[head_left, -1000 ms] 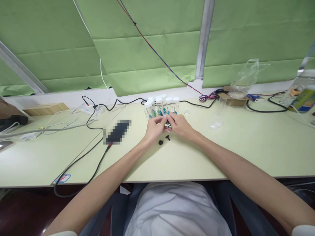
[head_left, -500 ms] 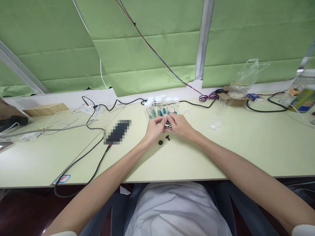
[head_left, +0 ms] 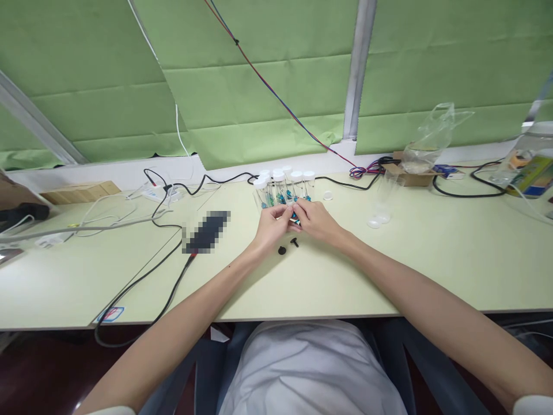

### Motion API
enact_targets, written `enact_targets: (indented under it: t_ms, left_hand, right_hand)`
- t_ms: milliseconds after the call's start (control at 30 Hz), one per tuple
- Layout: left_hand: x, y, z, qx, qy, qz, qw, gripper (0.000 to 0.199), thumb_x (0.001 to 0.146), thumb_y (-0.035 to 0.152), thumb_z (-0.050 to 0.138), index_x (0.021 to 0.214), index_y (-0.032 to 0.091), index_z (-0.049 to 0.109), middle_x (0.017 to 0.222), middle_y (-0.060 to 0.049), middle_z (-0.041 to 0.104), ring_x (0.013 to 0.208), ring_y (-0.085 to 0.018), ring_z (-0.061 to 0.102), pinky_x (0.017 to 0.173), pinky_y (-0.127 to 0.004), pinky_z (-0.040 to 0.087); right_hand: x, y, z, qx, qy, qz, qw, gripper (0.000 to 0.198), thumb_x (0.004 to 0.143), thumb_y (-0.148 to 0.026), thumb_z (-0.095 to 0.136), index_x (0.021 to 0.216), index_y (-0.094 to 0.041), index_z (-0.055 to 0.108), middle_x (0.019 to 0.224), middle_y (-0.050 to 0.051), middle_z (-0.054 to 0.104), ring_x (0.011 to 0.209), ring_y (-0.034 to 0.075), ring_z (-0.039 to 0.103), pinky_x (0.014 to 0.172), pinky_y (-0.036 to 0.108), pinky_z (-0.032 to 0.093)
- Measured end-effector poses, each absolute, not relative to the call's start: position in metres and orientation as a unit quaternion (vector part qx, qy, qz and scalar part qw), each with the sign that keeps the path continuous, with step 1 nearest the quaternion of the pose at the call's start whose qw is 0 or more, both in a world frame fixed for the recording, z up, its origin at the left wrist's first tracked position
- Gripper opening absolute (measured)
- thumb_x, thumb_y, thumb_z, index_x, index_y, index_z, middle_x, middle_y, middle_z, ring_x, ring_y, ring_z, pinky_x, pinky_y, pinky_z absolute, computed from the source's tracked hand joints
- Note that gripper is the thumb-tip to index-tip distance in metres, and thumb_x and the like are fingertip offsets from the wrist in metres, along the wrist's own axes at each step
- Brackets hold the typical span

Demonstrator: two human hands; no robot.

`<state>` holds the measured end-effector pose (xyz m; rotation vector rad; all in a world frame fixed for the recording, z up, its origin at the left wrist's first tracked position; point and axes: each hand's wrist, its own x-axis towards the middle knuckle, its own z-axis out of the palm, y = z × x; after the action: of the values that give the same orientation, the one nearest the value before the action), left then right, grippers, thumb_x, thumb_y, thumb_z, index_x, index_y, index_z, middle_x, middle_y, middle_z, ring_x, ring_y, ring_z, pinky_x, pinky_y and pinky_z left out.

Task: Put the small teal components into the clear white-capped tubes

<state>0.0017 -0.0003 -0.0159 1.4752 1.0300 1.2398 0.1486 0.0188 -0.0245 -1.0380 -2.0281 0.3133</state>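
My left hand (head_left: 271, 226) and my right hand (head_left: 317, 219) meet over the table, with fingertips and thumbs pinched together. Between them shows a small shiny blue thing (head_left: 295, 216), mostly covered by the fingers; its kind cannot be made out. Just beyond the hands stands a cluster of clear vials (head_left: 280, 190) with white caps, several holding blue or green bits. Nearer to me, below the hands, lie two small black pieces, a round-headed one (head_left: 282, 251) and one with a stem (head_left: 294, 242).
A loose white cap (head_left: 328, 196) lies right of the vials. Farther right are clear empty tubes (head_left: 382, 202), a cardboard box (head_left: 415, 177) with a plastic bag, and a large jar (head_left: 529, 161). At left are a blurred dark device (head_left: 207, 232), black cables and a power strip (head_left: 161, 193).
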Motion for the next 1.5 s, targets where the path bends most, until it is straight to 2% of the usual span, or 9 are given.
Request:
enact_targets:
  t_ms: [300,500,767,1500]
  left_hand:
    - [0.0029,-0.0001,-0.015,0.591,0.423,0.505,0.466,0.034,0.082,0.046,0.072,0.074,0.014,0.067,0.069,-0.004,0.067,0.055,-0.015,0.063,0.058,-0.029,0.054]
    - [0.0034,-0.001,-0.0133,0.559,0.42,0.503,0.509,0.026,0.084,0.033,0.07,0.067,0.014,0.064,0.06,-0.002,0.062,0.053,-0.012,0.059,0.055,-0.024,0.05]
    - [0.0063,-0.0027,-0.0112,0.494,0.429,0.507,0.562,0.017,0.085,0.015,0.063,0.068,0.012,0.066,0.06,-0.003,0.06,0.052,-0.011,0.058,0.053,-0.023,0.047]
    - [0.0058,0.0029,-0.0165,0.455,0.414,0.499,0.611,0.013,0.081,0.008,0.061,0.069,0.012,0.065,0.064,-0.004,0.06,0.055,-0.01,0.057,0.055,-0.021,0.049]
  right_hand:
    - [0.148,0.0186,-0.0251,-0.412,-0.803,0.127,0.411,0.029,0.101,-0.03,0.032,0.073,-0.024,0.038,0.069,0.001,0.053,0.061,0.018,0.045,0.062,0.03,0.028]
    - [0.1484,0.0196,-0.0264,-0.411,-0.806,0.118,0.408,0.028,0.101,-0.029,0.033,0.074,-0.024,0.04,0.07,0.001,0.054,0.061,0.018,0.045,0.062,0.03,0.029]
    - [0.1484,0.0204,-0.027,-0.395,-0.808,0.129,0.418,0.029,0.1,-0.027,0.034,0.072,-0.024,0.037,0.066,0.0,0.053,0.06,0.017,0.044,0.061,0.03,0.027]
    - [0.1476,0.0157,-0.0246,-0.394,-0.806,0.155,0.413,0.033,0.103,-0.035,0.033,0.071,-0.024,0.034,0.064,-0.001,0.048,0.058,0.017,0.042,0.061,0.03,0.028]
